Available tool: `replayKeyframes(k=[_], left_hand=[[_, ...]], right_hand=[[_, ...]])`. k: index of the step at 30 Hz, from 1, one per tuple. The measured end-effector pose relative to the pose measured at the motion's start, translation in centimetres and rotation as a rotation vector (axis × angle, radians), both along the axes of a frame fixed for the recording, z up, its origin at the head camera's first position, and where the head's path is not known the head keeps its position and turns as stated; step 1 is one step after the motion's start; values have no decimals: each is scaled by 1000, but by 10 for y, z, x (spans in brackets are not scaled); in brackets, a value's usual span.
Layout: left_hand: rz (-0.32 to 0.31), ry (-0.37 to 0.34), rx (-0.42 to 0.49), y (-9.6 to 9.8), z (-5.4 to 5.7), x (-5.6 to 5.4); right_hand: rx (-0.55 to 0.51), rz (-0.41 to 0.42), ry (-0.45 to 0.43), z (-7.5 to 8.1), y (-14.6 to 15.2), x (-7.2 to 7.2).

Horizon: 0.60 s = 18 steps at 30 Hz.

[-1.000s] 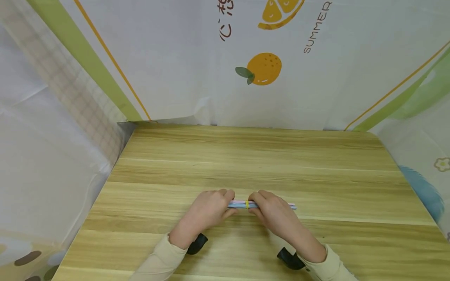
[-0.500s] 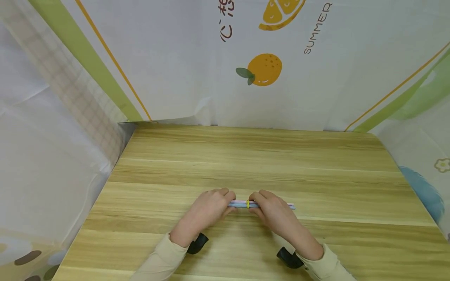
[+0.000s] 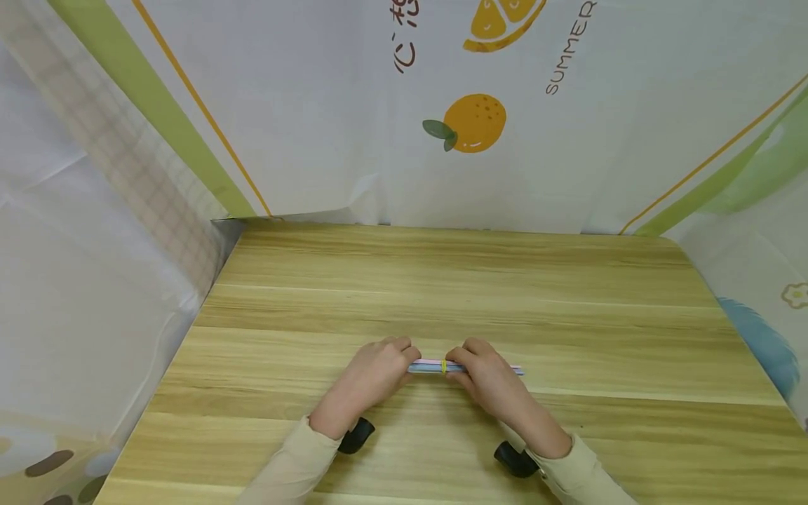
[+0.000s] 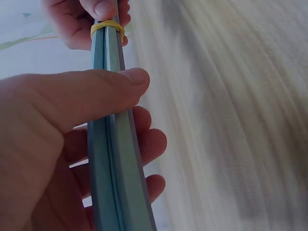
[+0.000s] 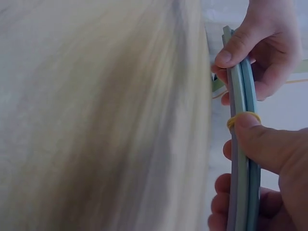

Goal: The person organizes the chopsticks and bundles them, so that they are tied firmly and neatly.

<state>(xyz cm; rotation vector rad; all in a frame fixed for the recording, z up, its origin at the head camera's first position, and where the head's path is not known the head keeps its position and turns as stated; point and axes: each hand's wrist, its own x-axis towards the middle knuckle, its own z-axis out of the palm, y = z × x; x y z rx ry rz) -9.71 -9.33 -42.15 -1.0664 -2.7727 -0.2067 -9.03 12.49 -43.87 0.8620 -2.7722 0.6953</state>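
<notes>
Above the table, a bundle of slim pastel pencils (image 3: 426,367) lies level between the two hands. Flat-sided pale green, blue and purple lengths show in the wrist views. A yellow rubber band (image 4: 107,28) is wound round them near the middle. The left hand (image 3: 376,372) grips the left part, thumb on one side and fingers curled behind. At the band, the right hand (image 3: 489,376) pinches the bundle, its thumb touching the band in the right wrist view. The right tips stick out past this hand. The left end is hidden by the left hand in the head view.
A wood-grain table (image 3: 404,280) lies under both hands. Printed cloth (image 3: 315,126) hangs behind it and at both sides. Black curved pieces (image 3: 357,435) sit at both wrists, beside the beige sleeves.
Both hands keep their hold and stay nearly in place. The tips beyond the right hand have shifted slightly left, and the right forearm has drawn slightly inward.
</notes>
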Motion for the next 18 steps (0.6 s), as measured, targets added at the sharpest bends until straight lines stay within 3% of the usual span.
replayKeyframes(k=[5, 13, 18], left_hand=[[5, 23, -23, 0, -4, -2], [33, -43, -98, 1, -8, -2], [42, -48, -122, 0, -11, -3]], right_hand=[[-19, -9, 3, -7, -1, -2], [-31, -8, -62, -15, -1, -5], [-16, 15, -126, -21, -1, -6]])
